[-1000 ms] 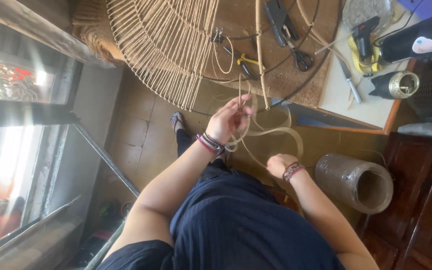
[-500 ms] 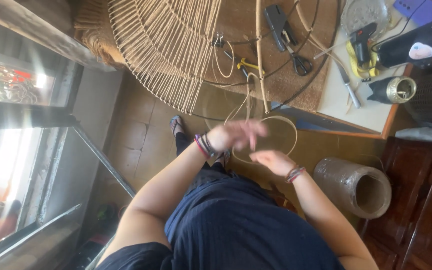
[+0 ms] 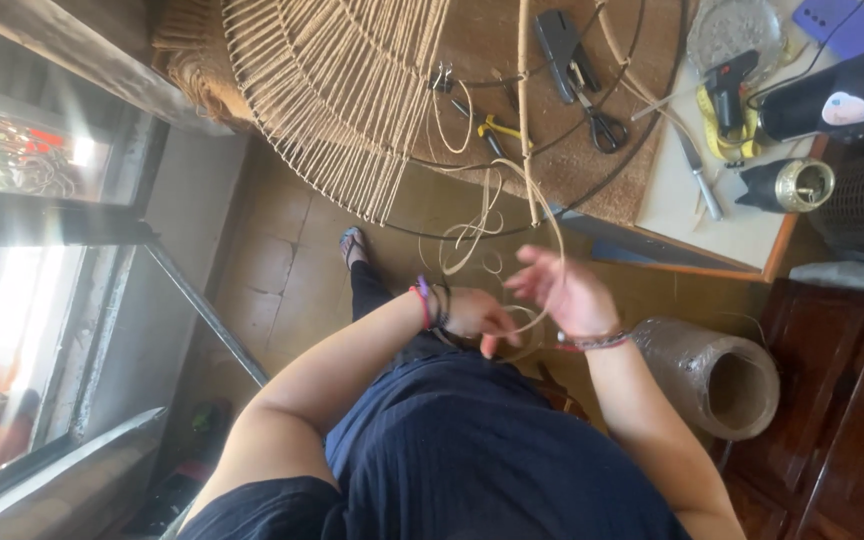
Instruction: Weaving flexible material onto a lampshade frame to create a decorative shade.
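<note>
I'm gathering loose rattan cord (image 3: 492,225) hanging below the wire frame (image 3: 352,110): left hand (image 3: 477,318) seemingly closed on it, right hand (image 3: 567,290) half-open, cord draped across. Next, pulling slack taut.

Black scissors (image 3: 604,128), a black glue gun (image 3: 726,84) and a table knife (image 3: 696,172) are lying on the far worktable (image 3: 742,225), while a brown cylindrical vase (image 3: 717,375) is resting on the right.

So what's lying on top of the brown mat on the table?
On the brown mat lie a round wire frame wound with straw-coloured cord, black scissors, yellow-handled pliers and a black tool. The table surface under the mat is covered.
</note>
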